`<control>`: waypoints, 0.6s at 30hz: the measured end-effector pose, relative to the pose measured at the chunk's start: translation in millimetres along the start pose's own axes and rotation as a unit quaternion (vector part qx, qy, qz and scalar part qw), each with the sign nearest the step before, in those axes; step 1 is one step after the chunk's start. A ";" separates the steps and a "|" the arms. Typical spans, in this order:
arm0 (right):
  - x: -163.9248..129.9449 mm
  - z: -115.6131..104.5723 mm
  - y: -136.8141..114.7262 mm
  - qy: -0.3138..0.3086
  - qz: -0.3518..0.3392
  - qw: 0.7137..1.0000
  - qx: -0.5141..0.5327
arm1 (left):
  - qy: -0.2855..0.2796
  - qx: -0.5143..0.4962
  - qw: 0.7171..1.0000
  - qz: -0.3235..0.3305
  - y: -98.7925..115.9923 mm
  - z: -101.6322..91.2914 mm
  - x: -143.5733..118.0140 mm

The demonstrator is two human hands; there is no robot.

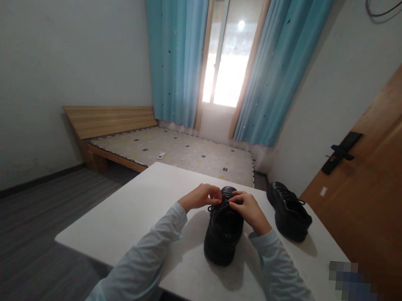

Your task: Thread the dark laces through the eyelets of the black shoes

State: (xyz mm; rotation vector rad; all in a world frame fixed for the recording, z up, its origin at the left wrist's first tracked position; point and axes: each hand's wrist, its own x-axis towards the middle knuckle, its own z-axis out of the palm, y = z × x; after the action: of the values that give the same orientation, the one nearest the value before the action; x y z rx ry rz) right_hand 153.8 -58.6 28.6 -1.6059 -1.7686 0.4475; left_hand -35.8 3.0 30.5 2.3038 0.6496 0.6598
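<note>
A black shoe (224, 231) sits in the middle of the white table (122, 223). Left hand (200, 197) and right hand (248, 209) pinch its thin, floppy laces (221, 206). The shoe looks stiff and light; hold its sides.

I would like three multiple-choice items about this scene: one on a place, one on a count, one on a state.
1. Where does the second shoe stand?
A. on the bed
B. on the white table, to the right of the hands
C. on the floor

2. How many black shoes are in view?
A. one
B. two
C. three

3. What do the left hand and right hand do?
A. pinch the laces of the near shoe
B. rest flat on the table
C. hold the door handle

Key: 1 B, it stands beside the near shoe; 2 B, only these two show; 3 A, fingertips meet at the laces.
</note>
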 end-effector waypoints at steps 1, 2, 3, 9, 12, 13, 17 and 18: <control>0.4 0.3 0.4 -0.003 0.002 1.000 -0.005 | 0.001 0.002 1.000 0.000 0.2 0.3 0.2; 0.7 0.6 0.7 -0.005 0.003 1.000 -0.011 | 0.002 0.004 1.000 0.000 0.3 0.6 0.4; 0.9 1.0 1.1 -0.004 0.006 1.000 -0.016 | 0.003 0.005 1.000 0.001 0.4 1.0 0.6; 0.6 3.6 3.3 0.009 0.012 0.999 -0.034 | 0.008 0.012 1.000 0.002 -0.4 2.4 1.7; -0.3 6.8 4.7 0.016 0.012 0.999 -0.038 | 0.020 0.017 1.000 0.007 -1.2 2.3 2.0; -0.8 8.3 5.1 0.021 0.014 0.999 -0.039 | 0.026 0.022 0.999 0.012 -1.6 2.2 2.0; -3.5 14.9 5.2 0.051 0.017 0.998 -0.038 | 0.046 0.032 0.998 0.029 -3.6 2.9 2.2; -4.0 15.9 4.8 0.058 0.014 0.998 -0.036 | 0.051 0.025 0.998 0.021 -4.4 3.6 2.4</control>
State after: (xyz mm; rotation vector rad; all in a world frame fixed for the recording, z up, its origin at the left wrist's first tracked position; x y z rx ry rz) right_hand 146.3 -58.6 13.3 -1.6743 -1.6944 0.2989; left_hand -33.1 5.9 25.8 2.3471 0.6742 0.7935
